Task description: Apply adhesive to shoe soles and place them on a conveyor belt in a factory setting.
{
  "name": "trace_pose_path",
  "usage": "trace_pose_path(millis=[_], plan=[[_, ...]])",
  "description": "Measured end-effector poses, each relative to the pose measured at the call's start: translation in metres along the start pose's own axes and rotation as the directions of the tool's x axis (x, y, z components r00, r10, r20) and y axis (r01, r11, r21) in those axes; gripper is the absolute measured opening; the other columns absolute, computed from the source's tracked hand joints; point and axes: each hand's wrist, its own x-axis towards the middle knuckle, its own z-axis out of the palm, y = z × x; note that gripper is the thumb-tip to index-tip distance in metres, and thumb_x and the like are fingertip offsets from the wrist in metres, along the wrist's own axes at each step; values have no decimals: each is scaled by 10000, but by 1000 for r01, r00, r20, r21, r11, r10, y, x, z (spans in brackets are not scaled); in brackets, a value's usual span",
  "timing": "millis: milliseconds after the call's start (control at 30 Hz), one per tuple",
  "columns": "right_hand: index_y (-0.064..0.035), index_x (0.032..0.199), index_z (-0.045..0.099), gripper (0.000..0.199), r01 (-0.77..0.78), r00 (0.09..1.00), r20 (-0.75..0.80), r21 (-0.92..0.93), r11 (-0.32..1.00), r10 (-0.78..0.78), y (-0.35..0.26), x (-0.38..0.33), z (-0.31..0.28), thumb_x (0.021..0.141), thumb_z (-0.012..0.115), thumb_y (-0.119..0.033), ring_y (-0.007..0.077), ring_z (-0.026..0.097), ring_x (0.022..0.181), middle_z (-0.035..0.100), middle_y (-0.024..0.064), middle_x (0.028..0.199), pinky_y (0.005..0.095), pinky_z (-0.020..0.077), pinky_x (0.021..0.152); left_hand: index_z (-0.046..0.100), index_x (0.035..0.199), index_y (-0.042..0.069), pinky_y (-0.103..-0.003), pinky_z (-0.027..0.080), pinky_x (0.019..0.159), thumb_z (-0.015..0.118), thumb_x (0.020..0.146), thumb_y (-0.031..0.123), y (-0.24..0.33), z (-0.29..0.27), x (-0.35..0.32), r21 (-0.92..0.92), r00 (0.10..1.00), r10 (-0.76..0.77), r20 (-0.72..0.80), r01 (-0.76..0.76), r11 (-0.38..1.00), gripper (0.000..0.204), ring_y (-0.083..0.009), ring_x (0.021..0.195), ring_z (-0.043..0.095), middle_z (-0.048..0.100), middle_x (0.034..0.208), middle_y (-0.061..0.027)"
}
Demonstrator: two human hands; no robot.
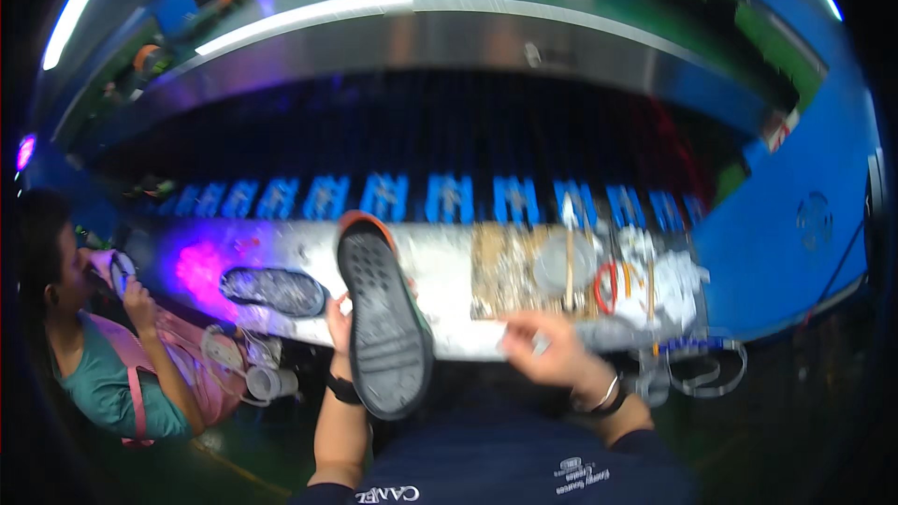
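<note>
Head view: the left hand (pixel 339 325) is gripping a dark shoe sole (pixel 385 332) by its side, and that sole is standing tilted above the near edge of the worktop (pixel 444 290), orange rim at its far end! The right hand (pixel 547 351) is hovering to its right, fingers curling, though I cannot tell whether they are pinching anything. A second sole (pixel 273 292) is lying to the left. Over on the right, a round translucent dish (pixel 564 264) is sitting near a red ring (pixel 606 287) and crumpled white sheets (pixel 675 290).
</note>
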Motion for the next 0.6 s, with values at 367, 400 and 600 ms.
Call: trace_pose_path(millis=[367,400,600], plan=[[-53,917,568,209,-117,990,-134,-651,750,38,63,0,-113,710,541,-49,310,538,707,508,129,806,365,444,591,337,1225,-39,-429,470,777,431,808,492,-3,-10,-30,-64,968,88,-236,-106,992,682,-347,953,515,468,1091,-259],[-86,939,566,248,-81,996,-84,-734,674,28,65,-1,-107,698,538,-37,302,541,719,499,127,826,369,449,598,331,1226,-43,-431,462,797,451,800,513,-4,-20,-36,-153,942,55,-332,-112,982,711,-357,967,504,462,1094,-269],[-133,972,574,349,21,984,118,-825,565,137,61,1,-95,648,553,-6,274,536,678,479,94,769,368,444,559,271,1277,-23,-472,451,820,441,820,484,-4,-22,-41,-354,981,-191,40,193,915,704,-388,1006,475,391,1163,-298]])
